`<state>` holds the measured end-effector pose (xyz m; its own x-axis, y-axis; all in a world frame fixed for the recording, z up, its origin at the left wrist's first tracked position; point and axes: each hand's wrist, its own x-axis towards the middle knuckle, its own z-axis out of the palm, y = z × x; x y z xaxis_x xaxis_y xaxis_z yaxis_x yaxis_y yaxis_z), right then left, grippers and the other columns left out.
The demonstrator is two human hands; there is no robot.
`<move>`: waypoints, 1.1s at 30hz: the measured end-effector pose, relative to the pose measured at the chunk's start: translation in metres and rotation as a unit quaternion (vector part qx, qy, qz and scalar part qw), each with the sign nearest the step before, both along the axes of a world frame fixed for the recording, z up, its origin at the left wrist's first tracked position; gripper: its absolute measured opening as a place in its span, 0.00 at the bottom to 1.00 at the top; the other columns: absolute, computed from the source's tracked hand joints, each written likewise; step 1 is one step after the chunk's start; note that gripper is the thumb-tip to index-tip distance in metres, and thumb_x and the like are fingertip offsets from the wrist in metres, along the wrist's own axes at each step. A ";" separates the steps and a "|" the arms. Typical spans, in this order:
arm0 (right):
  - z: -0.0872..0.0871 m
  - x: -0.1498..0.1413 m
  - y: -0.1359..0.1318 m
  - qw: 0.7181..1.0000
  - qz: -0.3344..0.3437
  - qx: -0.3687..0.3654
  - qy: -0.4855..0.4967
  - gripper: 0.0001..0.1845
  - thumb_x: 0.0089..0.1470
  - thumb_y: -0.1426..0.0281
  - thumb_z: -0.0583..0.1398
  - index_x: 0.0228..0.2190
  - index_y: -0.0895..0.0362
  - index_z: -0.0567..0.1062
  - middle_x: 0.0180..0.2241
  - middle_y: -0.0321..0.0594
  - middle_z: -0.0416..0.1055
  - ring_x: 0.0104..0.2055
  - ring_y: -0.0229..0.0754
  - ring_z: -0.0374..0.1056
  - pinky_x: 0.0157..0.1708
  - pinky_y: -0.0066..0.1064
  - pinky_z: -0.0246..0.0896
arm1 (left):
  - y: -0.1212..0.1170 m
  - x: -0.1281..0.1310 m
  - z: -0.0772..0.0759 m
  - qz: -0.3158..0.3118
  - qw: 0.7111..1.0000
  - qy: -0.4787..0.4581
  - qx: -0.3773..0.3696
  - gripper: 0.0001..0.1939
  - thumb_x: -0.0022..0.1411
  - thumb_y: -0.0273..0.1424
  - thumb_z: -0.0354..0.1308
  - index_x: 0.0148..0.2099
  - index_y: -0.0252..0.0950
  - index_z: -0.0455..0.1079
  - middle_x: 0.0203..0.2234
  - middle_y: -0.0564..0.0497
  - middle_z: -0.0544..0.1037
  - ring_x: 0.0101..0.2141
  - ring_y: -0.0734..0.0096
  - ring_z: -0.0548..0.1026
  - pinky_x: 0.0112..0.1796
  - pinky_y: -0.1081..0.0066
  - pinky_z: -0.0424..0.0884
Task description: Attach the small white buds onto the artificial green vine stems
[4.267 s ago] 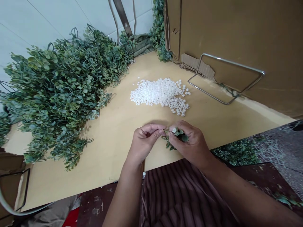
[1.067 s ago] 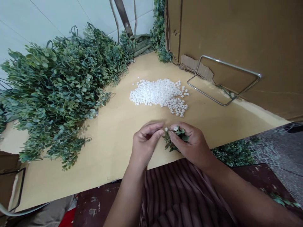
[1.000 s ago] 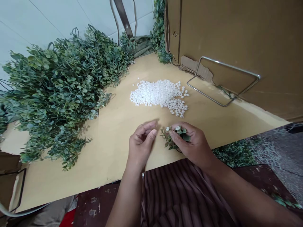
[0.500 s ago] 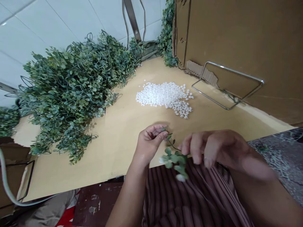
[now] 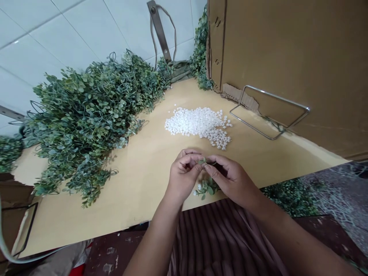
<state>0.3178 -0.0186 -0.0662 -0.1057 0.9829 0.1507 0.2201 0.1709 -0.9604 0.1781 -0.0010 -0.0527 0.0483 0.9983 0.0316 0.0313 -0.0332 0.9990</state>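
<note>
Both hands meet over the near edge of the board, fingertips almost touching. My left hand (image 5: 184,172) is closed in a pinch on an artificial leaf sprig (image 5: 208,187). From the other side my right hand (image 5: 227,174) pinches the same sprig near its upper end. Green leaves and small white pieces hang below the fingers, over the board's edge. The exact spot gripped is partly hidden by the fingertips. Just beyond the hands lies a pile of small white plastic beads or caps (image 5: 198,122).
A large heap of artificial greenery (image 5: 94,111) covers the left of the tan board (image 5: 143,172). Along the right stands a cardboard box (image 5: 287,50) with a bent metal wire frame (image 5: 270,115) before it. More greenery (image 5: 291,197) lies below the right edge.
My right hand has come in from the right and now pinches the sprig beside my left hand. The sprig's leafy end hangs closer beneath the hands. The view has tilted slightly.
</note>
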 end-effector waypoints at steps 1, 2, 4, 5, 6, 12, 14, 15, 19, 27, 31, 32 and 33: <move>0.000 0.001 0.001 1.000 -0.010 0.012 -0.013 0.09 0.54 0.68 0.55 0.31 0.59 0.72 0.31 0.42 0.74 0.34 0.41 0.70 0.36 0.30 0.65 | 0.004 -0.002 0.003 -0.026 1.000 0.011 -0.003 0.03 0.48 0.25 0.62 0.29 0.36 0.76 0.33 0.49 0.74 0.31 0.73 0.71 0.32 0.74 0.68; 0.000 0.002 0.002 0.999 -0.020 0.024 -0.022 0.08 0.54 0.68 0.55 0.29 0.58 0.71 0.27 0.40 0.73 0.31 0.40 0.69 0.33 0.29 0.64 | 0.010 -0.004 0.006 -0.048 0.998 0.026 -0.007 0.04 0.49 0.25 0.62 0.31 0.35 0.76 0.33 0.48 0.74 0.29 0.74 0.70 0.32 0.74 0.68; -0.001 0.003 0.003 0.998 -0.036 0.039 -0.035 0.09 0.54 0.69 0.54 0.25 0.57 0.69 0.22 0.36 0.67 0.27 0.38 0.65 0.28 0.27 0.61 | 0.025 -0.007 0.011 -0.062 0.995 0.078 -0.011 0.08 0.51 0.25 0.60 0.36 0.35 0.76 0.32 0.49 0.76 0.26 0.76 0.69 0.30 0.74 0.67; -0.001 0.003 0.004 0.997 -0.042 0.044 -0.040 0.10 0.55 0.68 0.53 0.24 0.57 0.68 0.20 0.34 0.64 0.25 0.37 0.63 0.26 0.26 0.59 | 0.034 -0.007 0.013 -0.046 0.992 0.114 -0.001 0.09 0.51 0.24 0.60 0.37 0.35 0.76 0.32 0.49 0.77 0.25 0.76 0.68 0.30 0.74 0.67; -0.002 0.003 0.004 0.997 -0.044 0.047 -0.045 0.10 0.55 0.68 0.53 0.23 0.56 0.66 0.20 0.33 0.62 0.24 0.36 0.61 0.24 0.26 0.57 | 0.043 -0.005 0.013 -0.026 0.986 0.161 0.015 0.09 0.52 0.24 0.59 0.37 0.35 0.76 0.31 0.49 0.77 0.25 0.75 0.68 0.31 0.73 0.67; -0.003 0.003 0.003 0.997 -0.048 0.042 -0.046 0.12 0.57 0.66 0.50 0.24 0.55 0.63 0.18 0.30 0.54 0.21 0.35 0.54 0.20 0.25 0.51 | 0.081 0.017 -0.002 -0.037 0.883 0.453 0.116 0.08 0.53 0.24 0.57 0.34 0.37 0.78 0.31 0.46 0.77 0.32 0.63 0.73 0.37 0.66 0.67; -0.004 0.004 0.004 0.998 -0.049 0.034 -0.035 0.12 0.57 0.65 0.51 0.23 0.55 0.63 0.18 0.30 0.54 0.21 0.35 0.54 0.20 0.25 0.51 | 0.085 0.020 -0.006 -0.037 0.869 0.476 0.129 0.09 0.54 0.23 0.56 0.32 0.38 0.77 0.31 0.46 0.77 0.33 0.62 0.74 0.37 0.66 0.66; -0.004 0.004 0.004 0.998 -0.051 0.031 -0.030 0.13 0.57 0.64 0.51 0.23 0.55 0.63 0.18 0.31 0.55 0.21 0.35 0.55 0.20 0.25 0.51 | 0.085 0.020 -0.007 -0.035 0.871 0.472 0.133 0.10 0.54 0.22 0.55 0.31 0.38 0.77 0.31 0.47 0.77 0.34 0.63 0.74 0.37 0.66 0.66; -0.004 0.004 0.006 0.998 -0.061 0.025 -0.013 0.11 0.55 0.65 0.53 0.24 0.56 0.66 0.19 0.33 0.60 0.23 0.36 0.60 0.21 0.25 0.54 | 0.079 0.007 -0.011 -0.013 0.933 0.344 0.104 0.06 0.53 0.24 0.57 0.28 0.38 0.74 0.27 0.50 0.78 0.30 0.69 0.72 0.35 0.69 0.66; -0.003 -0.001 0.003 0.995 -0.073 0.054 -0.050 0.09 0.53 0.68 0.55 0.24 0.56 0.70 0.22 0.37 0.70 0.25 0.38 0.66 0.27 0.28 0.61 | 0.024 0.003 -0.004 -0.005 0.995 -0.004 -0.096 0.06 0.44 0.28 0.66 0.28 0.34 0.76 0.20 0.53 0.77 0.22 0.77 0.71 0.29 0.74 0.69; -0.004 -0.003 0.002 0.991 -0.076 0.083 -0.078 0.08 0.51 0.70 0.55 0.22 0.56 0.70 0.21 0.37 0.70 0.25 0.39 0.66 0.27 0.28 0.61 | 0.008 0.006 -0.002 -0.004 0.990 -0.033 -0.135 0.09 0.43 0.29 0.68 0.31 0.35 0.79 0.27 0.50 0.82 0.28 0.73 0.76 0.37 0.70 0.73; -0.004 -0.004 0.002 0.990 -0.076 0.089 -0.084 0.08 0.51 0.70 0.55 0.22 0.56 0.70 0.21 0.37 0.70 0.25 0.39 0.66 0.27 0.29 0.61 | 0.007 0.005 -0.002 -0.002 0.991 -0.030 -0.134 0.08 0.43 0.29 0.68 0.31 0.36 0.79 0.28 0.50 0.82 0.29 0.72 0.77 0.38 0.70 0.73; -0.004 -0.004 0.001 0.989 -0.077 0.093 -0.089 0.08 0.51 0.71 0.55 0.22 0.55 0.70 0.21 0.37 0.70 0.25 0.39 0.66 0.27 0.29 0.61 | 0.006 0.005 -0.002 0.000 0.991 -0.024 -0.132 0.08 0.43 0.29 0.68 0.31 0.36 0.79 0.29 0.49 0.82 0.30 0.70 0.77 0.38 0.69 0.73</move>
<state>0.3140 -0.0172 -0.0707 0.0027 0.9466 0.3223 0.4199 0.2914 -0.8595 0.1829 0.0048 -0.0548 0.0526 0.9721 -0.2287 -0.0169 0.2298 0.9731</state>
